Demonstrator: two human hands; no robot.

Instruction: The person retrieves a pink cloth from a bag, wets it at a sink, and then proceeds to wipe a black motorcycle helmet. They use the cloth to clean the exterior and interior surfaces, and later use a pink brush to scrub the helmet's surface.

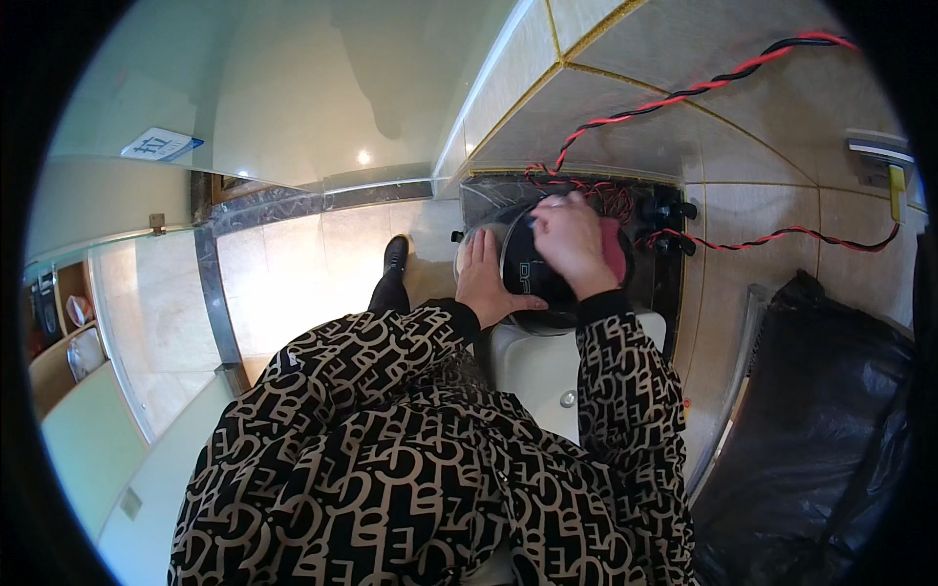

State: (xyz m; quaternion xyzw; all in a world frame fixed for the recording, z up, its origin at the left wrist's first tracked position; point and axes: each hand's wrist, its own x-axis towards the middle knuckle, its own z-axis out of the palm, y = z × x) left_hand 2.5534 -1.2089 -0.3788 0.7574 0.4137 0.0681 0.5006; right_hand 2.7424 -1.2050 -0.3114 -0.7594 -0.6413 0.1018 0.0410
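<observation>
A rounded black shell, apparently a helmet [522, 253], rests at the far end of a white basin [538, 366]. It bears light lettering, with a pale section on its left and a dark pink part [612, 249] on its right. My left hand [485, 277] lies over the pale section, thumb stretched across the black surface, and steadies the shell. Over the top of it, my right hand [570, 238] has its fingers curled against the surface. A ring is on one finger. Whatever may be under those fingertips is hidden.
Twisted red and black wires [659, 104] run along the tiled wall to a coil behind the shell and to a wall socket [876, 170]. Black plastic sheeting [813, 439] covers something at right. A glass door [293, 88] with a sign [161, 144] stands at left.
</observation>
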